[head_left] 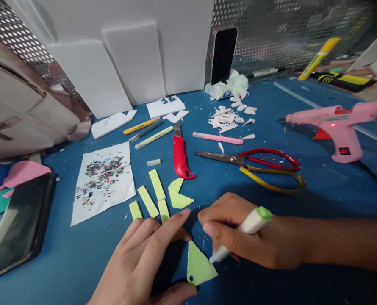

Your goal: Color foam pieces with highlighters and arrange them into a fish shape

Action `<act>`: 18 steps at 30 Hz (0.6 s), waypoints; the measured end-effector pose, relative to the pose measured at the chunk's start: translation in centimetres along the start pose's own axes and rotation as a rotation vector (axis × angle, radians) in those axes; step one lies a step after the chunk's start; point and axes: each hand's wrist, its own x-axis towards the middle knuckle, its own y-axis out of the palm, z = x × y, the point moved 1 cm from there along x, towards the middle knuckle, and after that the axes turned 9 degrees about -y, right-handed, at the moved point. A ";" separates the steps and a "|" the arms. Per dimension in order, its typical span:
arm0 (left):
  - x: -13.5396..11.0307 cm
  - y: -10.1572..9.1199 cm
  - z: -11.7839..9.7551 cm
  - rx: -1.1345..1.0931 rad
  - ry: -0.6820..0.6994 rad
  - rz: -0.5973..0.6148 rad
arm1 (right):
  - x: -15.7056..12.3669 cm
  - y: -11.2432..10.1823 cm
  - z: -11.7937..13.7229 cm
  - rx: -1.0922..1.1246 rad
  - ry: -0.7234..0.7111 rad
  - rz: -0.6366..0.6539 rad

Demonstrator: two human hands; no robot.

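Note:
My right hand is closed round a white marker pen with a light green end. The pen's tip meets the right edge of a small light green triangular piece, which has a dark hole near its lower corner. My left hand steadies this triangle from the left, with the thumb at its bottom corner and a fingertip at its top. The left index finger stretches out above it. Just beyond the left fingers lie several light green strips and a notched light green piece.
Ahead lie a red-handled cutter, scissors, a pink pen and white scraps. A pink glue gun stands right, its light lit. Left are a paper with beads and a phone. White boards lean behind.

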 end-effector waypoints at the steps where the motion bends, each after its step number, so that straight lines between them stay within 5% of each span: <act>1: 0.0 0.0 0.0 -0.003 -0.003 0.003 | 0.0 0.0 0.0 0.000 0.004 -0.009; 18: 0.0 -0.1 -0.1 0.004 -0.012 0.015 | 0.0 -0.1 0.3 -0.015 0.018 -0.039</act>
